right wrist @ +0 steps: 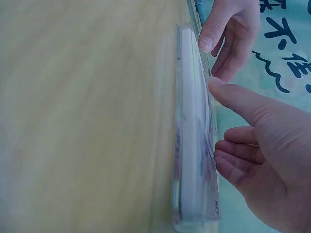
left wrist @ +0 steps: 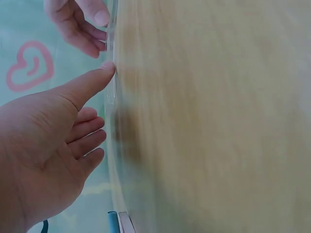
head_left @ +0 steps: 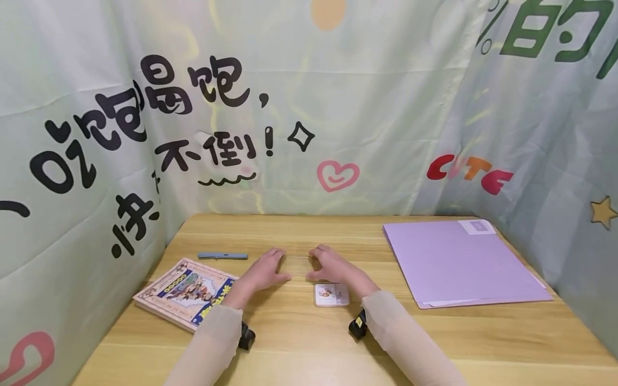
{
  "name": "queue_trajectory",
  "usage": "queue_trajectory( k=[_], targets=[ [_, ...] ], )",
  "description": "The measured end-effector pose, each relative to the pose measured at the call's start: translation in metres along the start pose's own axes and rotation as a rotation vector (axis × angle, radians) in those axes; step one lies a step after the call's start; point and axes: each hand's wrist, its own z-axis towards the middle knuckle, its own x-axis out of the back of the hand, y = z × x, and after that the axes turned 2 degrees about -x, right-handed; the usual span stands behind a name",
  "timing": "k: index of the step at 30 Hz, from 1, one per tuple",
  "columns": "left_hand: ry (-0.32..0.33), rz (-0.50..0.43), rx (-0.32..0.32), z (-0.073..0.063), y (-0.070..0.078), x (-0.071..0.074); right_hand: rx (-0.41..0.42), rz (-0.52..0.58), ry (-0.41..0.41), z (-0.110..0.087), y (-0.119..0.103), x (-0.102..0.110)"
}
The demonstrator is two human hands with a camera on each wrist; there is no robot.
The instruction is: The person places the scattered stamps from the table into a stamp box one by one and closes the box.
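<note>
A flat, see-through piece point(head_left: 298, 266) lies on the table between my two hands; its exact kind does not show. My left hand point(head_left: 267, 269) is at its left side, thumb point(left wrist: 108, 67) near its clear edge and fingers spread away from the thumb. At its right side is my right hand point(head_left: 333, 266), with thumb and fingers likewise apart. Just in front of the right hand lies a small clear case point(head_left: 331, 295) with a picture and white contents. From the side, the right wrist view shows this case point(right wrist: 193, 136) close to the right fingers.
A thick illustrated book point(head_left: 193, 292) lies at the left, partly behind the left forearm. Beyond it is a blue-grey pen point(head_left: 223, 256). A large purple folder point(head_left: 458, 265) with papers in it covers the table's right part. Printed cloth walls point(head_left: 376, 118) enclose the table.
</note>
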Motion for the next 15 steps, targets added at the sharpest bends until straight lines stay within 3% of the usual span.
queue_trajectory(
  k=[15],
  targets=[
    [-0.005, 0.006, -0.022, 0.0023, -0.0021, -0.0018, 0.024, -0.066, -0.065, 0.0059, -0.0022, -0.0004]
  ],
)
